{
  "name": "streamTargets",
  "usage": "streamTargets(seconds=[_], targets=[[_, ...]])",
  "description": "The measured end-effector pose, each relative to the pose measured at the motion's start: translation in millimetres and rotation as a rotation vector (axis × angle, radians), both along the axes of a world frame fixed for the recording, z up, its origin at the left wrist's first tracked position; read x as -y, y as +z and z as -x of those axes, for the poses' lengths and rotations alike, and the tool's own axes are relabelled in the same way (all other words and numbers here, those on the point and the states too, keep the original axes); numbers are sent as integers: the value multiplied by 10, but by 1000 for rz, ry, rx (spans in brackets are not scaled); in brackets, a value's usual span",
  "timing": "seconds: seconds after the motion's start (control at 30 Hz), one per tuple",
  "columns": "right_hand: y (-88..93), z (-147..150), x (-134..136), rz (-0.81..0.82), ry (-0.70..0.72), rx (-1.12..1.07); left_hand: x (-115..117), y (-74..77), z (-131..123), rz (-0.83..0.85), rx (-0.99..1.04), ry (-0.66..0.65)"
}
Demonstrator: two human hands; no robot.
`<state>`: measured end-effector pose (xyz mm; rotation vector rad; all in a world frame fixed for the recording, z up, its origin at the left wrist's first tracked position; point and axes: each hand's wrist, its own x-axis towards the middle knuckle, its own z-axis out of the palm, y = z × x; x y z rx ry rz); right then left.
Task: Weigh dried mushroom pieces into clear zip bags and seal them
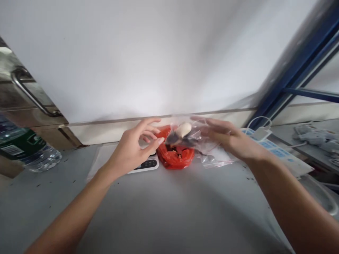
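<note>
My right hand holds a clear plastic bag by its right side. Inside the bag shows a pale, garlic-like piece along with something dark. Below it, a red plastic bag lies gathered open on the table, with dark bits in it. My left hand hovers over a white digital scale, its fingers apart and curved toward the red bag. Nothing shows in its grasp. Much of the scale is hidden behind this hand.
More clear plastic bags lie right of the red bag. A large water bottle stands at the left. On the right are a white-and-blue panel, a white adapter and bundled cables. A white wall rises behind the grey table.
</note>
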<state>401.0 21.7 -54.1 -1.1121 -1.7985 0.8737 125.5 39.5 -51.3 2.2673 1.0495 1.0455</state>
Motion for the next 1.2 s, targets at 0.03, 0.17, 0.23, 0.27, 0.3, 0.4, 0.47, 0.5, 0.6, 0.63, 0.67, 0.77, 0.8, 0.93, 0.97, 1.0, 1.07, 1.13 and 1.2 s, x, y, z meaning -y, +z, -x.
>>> streamTargets(seconds=[0.03, 0.17, 0.23, 0.27, 0.3, 0.4, 0.47, 0.5, 0.6, 0.63, 0.67, 0.77, 0.8, 0.93, 0.97, 1.0, 1.07, 1.13, 1.2], targets=[[-25, -103, 0, -63, -108, -27, -5, -33, -32, 1, -22, -13], [-173, -487, -38, -346, -491, 223, 4, -212, -154, 55, -252, -100], [-319, -617, -61, -461, -568, 444, 26, -305, -215, 56, -361, -129], [-408, -656, -68, -488, -574, 529, 39, -342, -243, 55, -400, -143], [-502, -678, -71, -485, -546, 604, 50, -370, -267, 56, -429, -155], [-743, -653, -52, -330, -415, 791, 65, -400, -313, 62, -461, -180], [-826, -603, -36, -236, -387, 861, 62, -391, -318, 56, -459, -188], [-845, -581, -34, -209, -396, 875, 60, -384, -315, 55, -457, -191], [-856, -540, -63, -190, -463, 863, 58, -371, -292, 56, -450, -191], [-859, -534, -81, -190, -481, 854, 61, -371, -281, 58, -450, -191], [-862, -528, -100, -190, -494, 849, 65, -371, -269, 62, -453, -190], [-856, -488, -143, -167, -509, 873, 80, -372, -230, 85, -471, -192], [-836, -459, -150, -164, -511, 891, 83, -370, -217, 96, -478, -192], [-623, -214, -158, -279, -452, 881, 67, -323, -152, 137, -485, -190], [-547, -120, -159, -327, -396, 843, 57, -295, -128, 140, -480, -189], [-467, -16, -161, -363, -305, 804, 45, -257, -98, 140, -474, -187], [-312, 203, -169, -377, -92, 726, 15, -156, -10, 154, -478, -183], [-176, 413, -183, -314, 6, 685, -26, -34, 123, 205, -512, -158], [-66, 597, -204, -230, 93, 630, -81, 84, 297, 276, -556, -74]])
